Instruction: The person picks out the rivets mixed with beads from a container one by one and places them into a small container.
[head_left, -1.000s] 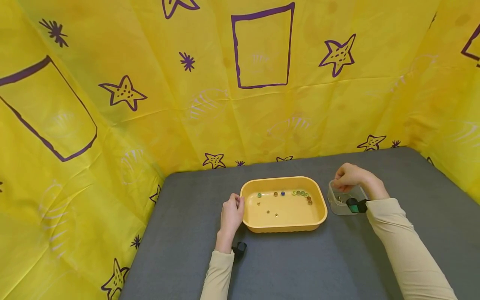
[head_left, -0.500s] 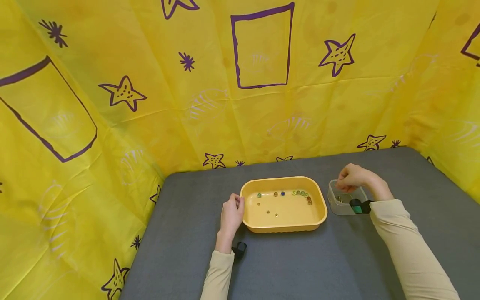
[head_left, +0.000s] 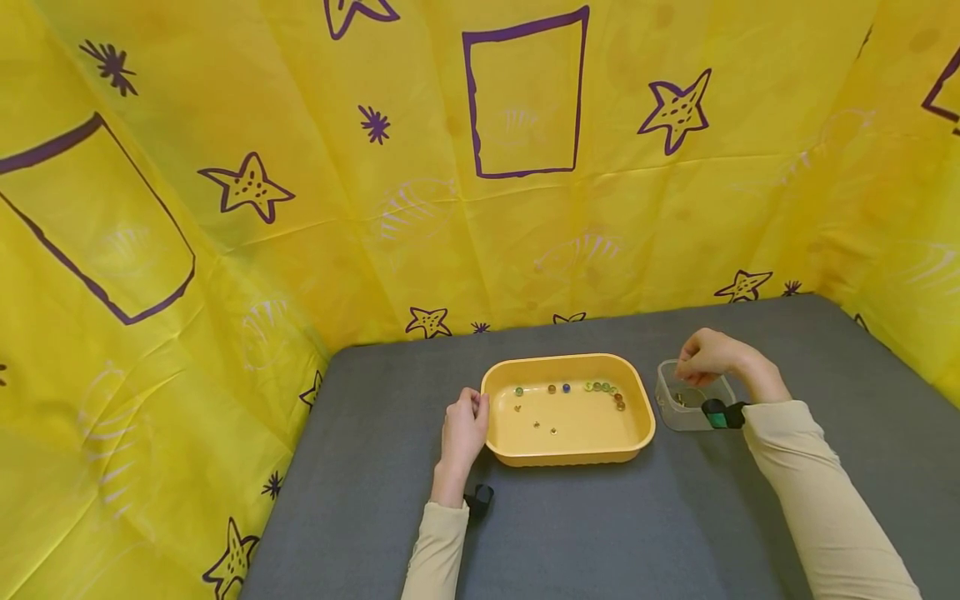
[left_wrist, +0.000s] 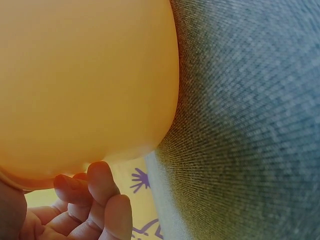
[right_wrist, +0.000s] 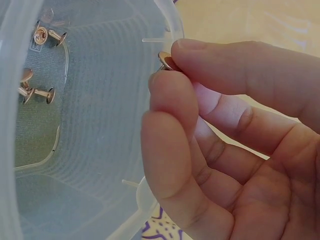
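At the left end of a shallow yellow tray (head_left: pixel 570 455), my left hand (head_left: pixel 463 425) grips the rim with thumb and curled fingers; the left wrist view shows fingertips against the tray's outer wall (left_wrist: pixel 90 90). My right hand (head_left: pixel 708 354) is over a clear plastic container (head_left: pixel 686 417) just right of the tray. Its thumb and forefinger pinch a small brass-coloured rivet (right_wrist: pixel 165 60) at the container's rim, the rivet partly hidden by the fingers. Several similar rivets (right_wrist: pixel 50 95) lie inside the container.
Several glass marbles, among them a blue marble (head_left: pixel 566 387), lie along the tray's far and right sides. Small brass pieces (head_left: pixel 553 431) lie nearer its front. The grey table (head_left: pixel 585 533) meets a yellow patterned curtain (head_left: pixel 420 250) behind and at both sides.
My right hand has shifted slightly right over the clear container. The left hand and the tray have stayed in place.
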